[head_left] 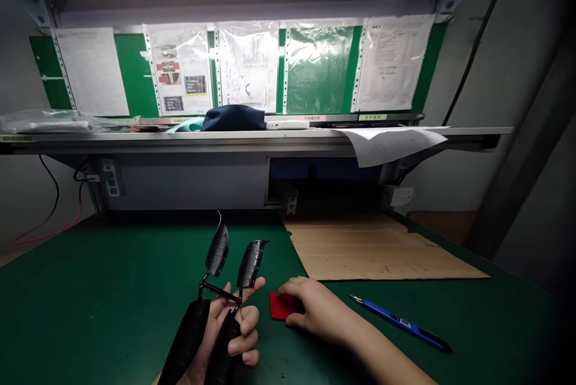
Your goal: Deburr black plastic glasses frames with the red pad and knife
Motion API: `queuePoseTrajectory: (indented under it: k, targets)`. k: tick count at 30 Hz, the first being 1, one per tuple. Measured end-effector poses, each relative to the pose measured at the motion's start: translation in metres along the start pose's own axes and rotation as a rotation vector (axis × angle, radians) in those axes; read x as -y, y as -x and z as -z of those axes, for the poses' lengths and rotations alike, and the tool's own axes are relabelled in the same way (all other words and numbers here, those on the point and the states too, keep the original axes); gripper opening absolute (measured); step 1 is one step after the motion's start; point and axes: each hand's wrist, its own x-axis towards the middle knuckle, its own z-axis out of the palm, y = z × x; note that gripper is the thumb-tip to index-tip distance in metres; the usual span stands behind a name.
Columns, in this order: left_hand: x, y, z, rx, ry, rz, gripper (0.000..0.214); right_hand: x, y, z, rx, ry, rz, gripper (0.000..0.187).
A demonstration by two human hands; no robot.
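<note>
My left hand (243, 331) is wrapped round a black frame (220, 291) made of two long, ribbed, padded arms joined by a thin crossbar. Two shorter curved ribbed pads point up and away from that bar, and the thicker lower arms run down past the bottom edge of the picture. To its right, my right hand (308, 307) rests at the table with thumb and fingers closed on a flat red square piece (278, 307). The fingers cover its right part, and I cannot make out its material.
A blue pen (400, 322) lies right of my right hand on the green tabletop (90, 307). A cardboard sheet (373, 250) lies behind. Over the table's back runs a shelf (202, 144) with dark cloth (234, 118), plastic bags and an overhanging paper (387, 144). Cables hang at left.
</note>
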Motion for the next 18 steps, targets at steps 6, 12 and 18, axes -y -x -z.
queuePoseTrajectory:
  k: [6, 12, 18]
  targets:
    - [0.011, -0.001, 0.02, -0.045, 0.037, 0.003, 0.037, 0.007, 0.009, -0.006, -0.342, -0.356, 0.074, 0.03]
    - [0.017, -0.006, 0.028, -0.08, -0.081, 0.081, 0.036, 0.011, 0.017, -0.009, -0.386, -0.196, 0.277, 0.036]
    - [0.026, -0.003, 0.027, -0.139, -0.066, 0.167, 0.037, 0.022, 0.018, -0.018, -0.354, -0.048, 0.45, 0.041]
